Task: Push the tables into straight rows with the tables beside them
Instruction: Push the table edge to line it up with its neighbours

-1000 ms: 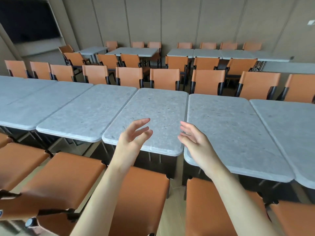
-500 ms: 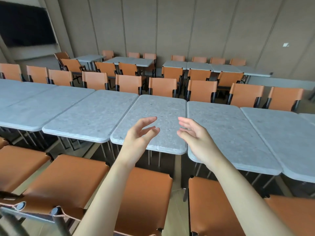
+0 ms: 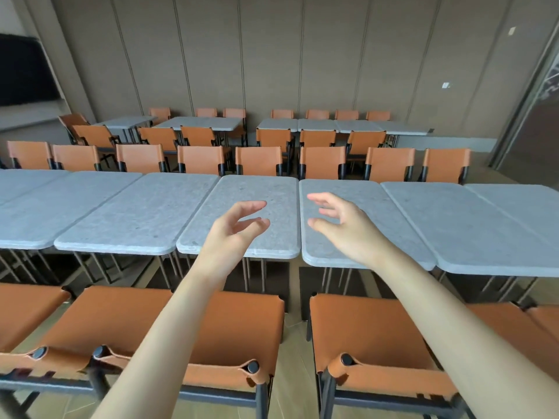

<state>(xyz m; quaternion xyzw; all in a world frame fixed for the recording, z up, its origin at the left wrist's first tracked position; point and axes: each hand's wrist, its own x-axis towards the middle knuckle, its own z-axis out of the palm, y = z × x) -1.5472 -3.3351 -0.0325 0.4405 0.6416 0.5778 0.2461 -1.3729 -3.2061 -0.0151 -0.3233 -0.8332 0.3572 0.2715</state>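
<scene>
near row: the benches (image 3: 145, 213) stand side by side, running left to right, edges close together; their near edges do not line up, stepping nearer toward the right.
centre bench: the centre bench (image 3: 257, 189) lies under the left hand, its near edge set slightly farther back than the right bench (image 3: 375, 213); a thin gap runs between them.
left hand: the left hand (image 3: 233, 234) hovers above the centre bench, fingers loosely curled, holding nothing.
right hand: the right hand (image 3: 341, 228) hovers above the right bench, fingers spread, holding nothing.
progress: judged partly done; the near edges still need evening.
far rows: far benches (image 3: 341, 126) look grouped, with gaps.
materials: tops are grey speckled stone-like slabs with rounded corners on thin dark metal legs; chairs (image 3: 193, 325) are tan leather-like on black frames.
</scene>
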